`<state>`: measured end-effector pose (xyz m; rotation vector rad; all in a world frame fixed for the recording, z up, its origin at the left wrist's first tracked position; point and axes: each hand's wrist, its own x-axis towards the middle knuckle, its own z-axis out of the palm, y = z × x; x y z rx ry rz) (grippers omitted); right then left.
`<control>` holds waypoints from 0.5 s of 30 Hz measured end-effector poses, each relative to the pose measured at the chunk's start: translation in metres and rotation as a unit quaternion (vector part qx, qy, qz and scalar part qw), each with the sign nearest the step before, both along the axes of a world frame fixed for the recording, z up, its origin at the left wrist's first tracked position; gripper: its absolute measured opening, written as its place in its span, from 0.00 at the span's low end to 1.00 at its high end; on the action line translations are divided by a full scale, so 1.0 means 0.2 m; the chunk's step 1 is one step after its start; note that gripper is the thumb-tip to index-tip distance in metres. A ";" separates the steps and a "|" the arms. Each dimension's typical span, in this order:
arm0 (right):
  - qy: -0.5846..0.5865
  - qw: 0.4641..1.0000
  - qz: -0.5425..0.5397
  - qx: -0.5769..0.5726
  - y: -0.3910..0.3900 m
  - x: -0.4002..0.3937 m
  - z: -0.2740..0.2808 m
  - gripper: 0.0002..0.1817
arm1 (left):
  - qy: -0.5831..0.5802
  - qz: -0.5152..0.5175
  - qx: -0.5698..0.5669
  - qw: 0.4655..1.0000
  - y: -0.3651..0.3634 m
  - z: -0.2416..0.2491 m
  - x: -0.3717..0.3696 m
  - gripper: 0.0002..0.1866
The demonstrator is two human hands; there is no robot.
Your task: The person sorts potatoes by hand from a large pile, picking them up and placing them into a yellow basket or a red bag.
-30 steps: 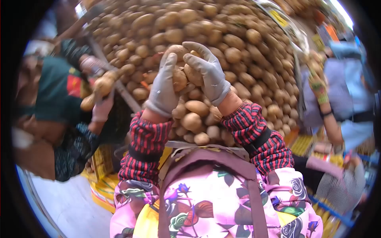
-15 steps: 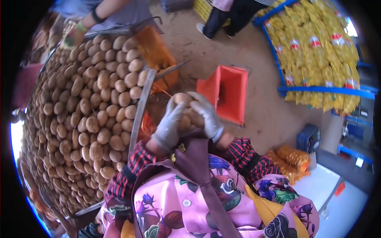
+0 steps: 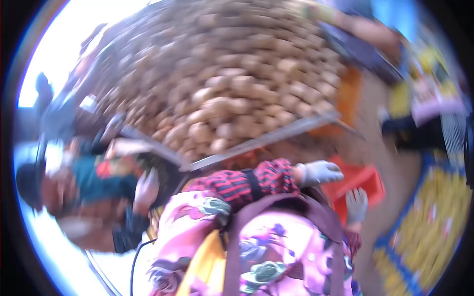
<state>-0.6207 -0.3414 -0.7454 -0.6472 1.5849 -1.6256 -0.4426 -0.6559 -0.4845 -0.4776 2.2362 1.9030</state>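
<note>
My left hand (image 3: pixel 322 172), in a pale glove, reaches out with its fingers extended at the near rim of a red bin (image 3: pixel 374 183). Nothing shows in it. My right hand (image 3: pixel 357 203), gloved too, is in front of the bin's lower part with its fingers spread, and I see nothing in its grasp. Blur hides whether either hand touches the bin, and its contents cannot be made out. Beyond my left arm, a large heap of brown potatoes (image 3: pixel 232 106) lies on a sorting table with a metal edge (image 3: pixel 266 141).
To the left, a co-worker in a dark green top (image 3: pixel 91 180) stands by the table. Another person's arm (image 3: pixel 363 29) reaches over the far side of the heap. An orange chute (image 3: pixel 351 93) hangs at the table's right. Yellow mesh sacks (image 3: pixel 434 222) fill a blue rack (image 3: pixel 402 224).
The view has swung left, bringing the co-worker in. My hands held several potatoes together in front of me; now they are apart at the red bin, and no potatoes show in them.
</note>
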 end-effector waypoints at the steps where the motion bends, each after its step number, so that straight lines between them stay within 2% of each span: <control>1: -0.399 0.902 -0.159 0.041 -0.29 -0.06 0.32 0.24 | -0.101 0.086 0.047 0.990 -0.09 0.08 0.07 0.26; 2: -0.342 0.908 -0.179 0.164 -0.59 -0.03 0.58 0.25 | -0.100 0.142 0.030 0.984 -0.16 0.18 0.18 0.26; 3: -0.335 0.918 -0.136 0.162 -0.80 0.01 0.72 0.25 | -0.098 0.188 0.021 0.977 -0.18 0.26 0.27 0.27; 4: -0.221 0.963 -0.060 0.141 -0.93 0.03 0.83 0.25 | -0.033 0.285 0.040 0.957 -0.14 0.31 0.36 0.30; 5: -0.103 0.988 0.009 0.114 -1.03 0.03 0.91 0.24 | 0.039 0.366 0.005 0.930 -0.10 0.36 0.43 0.33; 6: -0.081 0.992 0.049 0.084 -1.14 0.02 0.97 0.21 | -0.016 0.429 0.137 0.892 -0.04 0.41 0.51 0.35; 7: -0.024 0.991 0.114 0.066 -1.48 0.16 1.10 0.17 | 0.038 0.491 0.131 0.860 -0.20 0.35 0.73 0.35; 8: -0.013 0.984 0.171 0.039 -1.62 0.23 1.22 0.13 | 0.035 0.543 0.103 0.832 -0.19 0.40 0.87 0.36; 9: 0.062 0.973 0.221 -0.004 -1.78 0.30 1.31 0.12 | 0.046 0.595 -0.026 0.802 -0.20 0.39 0.98 0.31; 10: 0.055 0.960 0.276 0.017 -1.91 0.39 1.42 0.13 | 0.012 0.652 -0.114 0.750 -0.22 0.47 1.09 0.26; 11: 0.132 0.941 0.312 0.020 -2.00 0.51 1.54 0.13 | -0.009 0.685 -0.219 0.695 -0.26 0.39 1.25 0.22; 12: 0.133 0.924 0.358 0.003 -2.08 0.62 1.62 0.13 | 0.040 0.732 -0.250 0.632 -0.30 0.35 1.38 0.19; 13: 0.141 0.910 0.391 -0.019 -2.15 0.71 1.62 0.14 | 0.023 0.771 -0.238 0.590 -0.35 0.37 1.51 0.18; 14: 0.123 0.893 0.432 -0.030 -2.19 0.82 1.71 0.14 | 0.006 0.774 -0.270 0.573 -0.40 0.43 1.61 0.18; 15: 0.161 0.867 0.470 -0.042 -2.24 0.92 1.73 0.13 | -0.043 0.762 -0.308 0.568 -0.48 0.41 1.75 0.18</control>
